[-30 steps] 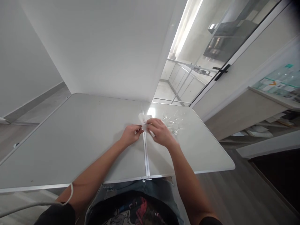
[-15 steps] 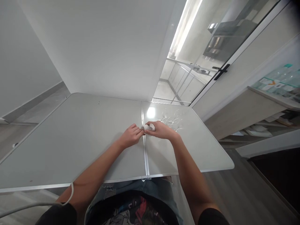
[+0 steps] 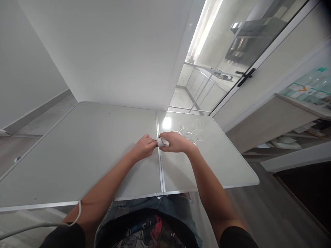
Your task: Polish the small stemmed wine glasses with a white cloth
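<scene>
White cloth [image 3: 163, 142] clamped in right hand [image 3: 176, 141] at worktop seam [image 3: 161, 168], against curled left hand [image 3: 143, 147]; likely wiping, next calls for turning.

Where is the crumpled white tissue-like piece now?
In the head view, centre, the white piece is in the right hand, beside the left hand, over the silver metal table seam.

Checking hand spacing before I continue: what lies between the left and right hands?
In the head view, a crumpled white wad sits between the left hand and the right hand, which grips it, above a metal strip.
</scene>
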{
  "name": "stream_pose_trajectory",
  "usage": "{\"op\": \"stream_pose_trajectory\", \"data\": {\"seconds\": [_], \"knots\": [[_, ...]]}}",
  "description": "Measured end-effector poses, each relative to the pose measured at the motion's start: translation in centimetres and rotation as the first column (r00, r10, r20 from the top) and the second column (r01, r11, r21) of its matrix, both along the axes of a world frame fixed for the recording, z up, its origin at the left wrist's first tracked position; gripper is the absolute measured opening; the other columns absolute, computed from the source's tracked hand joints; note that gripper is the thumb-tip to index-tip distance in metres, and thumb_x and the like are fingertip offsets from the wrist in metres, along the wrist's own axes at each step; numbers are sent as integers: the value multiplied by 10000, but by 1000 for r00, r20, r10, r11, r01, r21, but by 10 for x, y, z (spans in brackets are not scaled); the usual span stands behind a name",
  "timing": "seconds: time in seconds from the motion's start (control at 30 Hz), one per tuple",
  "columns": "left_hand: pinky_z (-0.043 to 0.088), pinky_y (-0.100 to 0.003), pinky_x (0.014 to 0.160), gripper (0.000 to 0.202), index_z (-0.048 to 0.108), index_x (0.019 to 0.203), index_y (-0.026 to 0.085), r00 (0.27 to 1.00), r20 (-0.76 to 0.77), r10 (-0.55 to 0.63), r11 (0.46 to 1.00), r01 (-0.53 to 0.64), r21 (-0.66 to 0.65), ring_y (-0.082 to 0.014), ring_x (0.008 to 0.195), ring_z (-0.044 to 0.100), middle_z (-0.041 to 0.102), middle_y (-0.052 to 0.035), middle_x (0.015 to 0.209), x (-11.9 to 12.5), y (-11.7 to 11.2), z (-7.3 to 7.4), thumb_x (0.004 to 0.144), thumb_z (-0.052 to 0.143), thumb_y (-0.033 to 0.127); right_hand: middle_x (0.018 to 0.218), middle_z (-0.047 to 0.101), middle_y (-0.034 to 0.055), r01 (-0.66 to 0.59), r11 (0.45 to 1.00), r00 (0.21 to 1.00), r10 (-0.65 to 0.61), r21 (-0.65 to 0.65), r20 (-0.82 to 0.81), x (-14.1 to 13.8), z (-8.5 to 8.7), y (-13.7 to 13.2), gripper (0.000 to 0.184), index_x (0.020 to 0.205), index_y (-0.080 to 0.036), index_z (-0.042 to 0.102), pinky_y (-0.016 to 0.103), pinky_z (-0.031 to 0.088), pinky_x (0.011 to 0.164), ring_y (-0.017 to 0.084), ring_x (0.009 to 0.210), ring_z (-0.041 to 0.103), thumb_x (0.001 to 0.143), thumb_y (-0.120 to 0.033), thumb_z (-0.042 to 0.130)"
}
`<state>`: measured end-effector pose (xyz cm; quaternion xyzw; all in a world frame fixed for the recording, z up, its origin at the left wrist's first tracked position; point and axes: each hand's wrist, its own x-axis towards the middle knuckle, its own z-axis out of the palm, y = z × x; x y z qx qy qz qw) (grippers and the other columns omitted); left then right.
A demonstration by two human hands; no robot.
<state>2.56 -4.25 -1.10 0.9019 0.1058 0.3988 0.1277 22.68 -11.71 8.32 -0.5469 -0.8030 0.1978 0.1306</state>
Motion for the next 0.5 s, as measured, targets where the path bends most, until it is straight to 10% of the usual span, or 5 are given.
{"op": "stream_pose_trajectory", "data": {"seconds": [0.1,0.27,0.4,0.5], "knots": [[385,-333,663,175,664,862,221,999,18,-50,997,49,57,-151,604,555,653,-30,682,0,-1,-2,970,526,217,739,654,14,36,931,940,-155,-364,-304,14,3,7,241,841,-189,673,261,412,573,147,638,572,841,-430,681],[460,-338,701,128,717,1014,238,988,111,-104,992,112,-64,-153,640,628,732,-39,756,1,-1,-4,947,609,252,764,671,36,79,764,604,-548,-641,-579,30,-20,18,316,830,-168,689,256,444,562,151,650,585,781,-475,744],[493,-335,680,116,765,964,256,982,186,-21,952,76,-297,-160,626,629,750,-35,739,3,-4,-4,899,680,301,684,643,25,-65,798,276,-562,-599,-780,27,-46,18,220,744,-167,657,292,505,593,174,639,602,716,-372,730],[510,-318,642,167,778,956,231,969,244,50,826,97,-555,-168,654,653,774,-62,811,8,-8,-4,860,727,358,805,704,48,-77,880,-13,-470,-468,-882,13,-56,14,272,870,-202,684,392,570,748,238,793,672,744,-441,659]]}}
